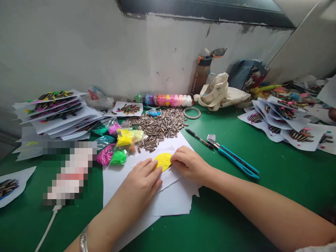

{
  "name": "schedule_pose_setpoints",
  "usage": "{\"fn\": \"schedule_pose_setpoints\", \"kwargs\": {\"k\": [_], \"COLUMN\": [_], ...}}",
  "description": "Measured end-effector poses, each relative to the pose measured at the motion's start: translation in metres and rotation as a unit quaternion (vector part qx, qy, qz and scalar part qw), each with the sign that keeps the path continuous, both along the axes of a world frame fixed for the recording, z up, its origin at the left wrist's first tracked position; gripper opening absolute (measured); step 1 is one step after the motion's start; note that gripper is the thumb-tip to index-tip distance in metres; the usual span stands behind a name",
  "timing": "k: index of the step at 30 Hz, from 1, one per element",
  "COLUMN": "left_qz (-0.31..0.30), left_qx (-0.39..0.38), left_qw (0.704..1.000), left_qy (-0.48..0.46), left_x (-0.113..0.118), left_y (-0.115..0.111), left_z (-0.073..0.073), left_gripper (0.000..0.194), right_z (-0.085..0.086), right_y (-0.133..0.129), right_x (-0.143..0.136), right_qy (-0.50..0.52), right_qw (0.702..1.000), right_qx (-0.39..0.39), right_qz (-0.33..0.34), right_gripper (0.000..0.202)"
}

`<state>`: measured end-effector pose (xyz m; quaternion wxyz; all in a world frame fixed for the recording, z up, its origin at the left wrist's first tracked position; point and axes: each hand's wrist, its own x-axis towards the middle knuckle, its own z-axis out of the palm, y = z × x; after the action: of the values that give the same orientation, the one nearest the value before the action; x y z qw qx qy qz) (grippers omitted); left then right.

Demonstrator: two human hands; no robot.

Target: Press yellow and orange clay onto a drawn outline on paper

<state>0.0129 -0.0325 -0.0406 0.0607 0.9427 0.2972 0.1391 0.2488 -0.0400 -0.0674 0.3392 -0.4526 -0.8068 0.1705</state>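
Note:
A flat, rounded piece of yellow clay (163, 161) lies on white paper (173, 201) in front of me. My left hand (143, 180) rests flat on the paper with its fingers stretched out, their tips touching the clay's left and lower edge. At the clay's right edge, my right hand (187, 164) pinches a small dark sunflower seed (170, 165), partly hidden by the fingers. Beyond the paper's far edge spreads a heap of striped sunflower seeds (162, 122). Small bags of coloured clay, including a yellow one (124, 137) and a green one (118, 157), sit left of the heap.
On the right lie a black pen (199, 139) and a blue utility knife (237, 161). Stacked seed pictures stand left (60, 119) and right (283, 119). Behind are clay tubs (168, 100), a tape ring (191, 112), a bottle (201, 75) and a cloth bag (220, 92). A cable (47, 229) runs lower left.

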Motion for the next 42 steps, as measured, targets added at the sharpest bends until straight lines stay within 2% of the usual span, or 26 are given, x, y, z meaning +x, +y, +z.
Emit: {"fn": "schedule_pose_setpoints", "kwargs": {"k": [5, 9, 12, 18, 32, 42], "left_qz": [-0.003, -0.006, -0.004, -0.002, -0.001, 0.002], "left_qx": [0.007, 0.006, 0.017, 0.023, -0.005, -0.028], "left_qw": [1.0, 1.0, 1.0, 1.0, 1.0, 1.0], "left_qy": [-0.002, 0.013, 0.014, 0.006, 0.012, 0.007], "left_x": [0.002, 0.003, 0.004, 0.006, 0.004, 0.003], "left_y": [-0.003, -0.003, -0.003, -0.004, -0.004, -0.005], "left_z": [0.0, 0.0, -0.001, -0.002, -0.002, -0.001], "left_gripper": [0.028, 0.029, 0.029, 0.028, 0.03, 0.034], "right_z": [0.005, 0.01, 0.008, 0.002, 0.004, 0.004], "right_y": [0.003, -0.006, -0.012, -0.019, -0.02, -0.021], "right_x": [0.002, -0.007, -0.015, -0.018, -0.02, -0.03], "right_qy": [-0.031, -0.099, -0.132, -0.113, -0.12, -0.166], "right_qw": [0.999, 0.995, 0.991, 0.993, 0.992, 0.983], "right_qx": [0.007, 0.013, 0.014, 0.02, 0.028, 0.06], "right_qz": [-0.021, -0.016, -0.015, -0.042, -0.039, -0.054], "right_gripper": [0.018, 0.017, 0.014, 0.018, 0.019, 0.019]}}
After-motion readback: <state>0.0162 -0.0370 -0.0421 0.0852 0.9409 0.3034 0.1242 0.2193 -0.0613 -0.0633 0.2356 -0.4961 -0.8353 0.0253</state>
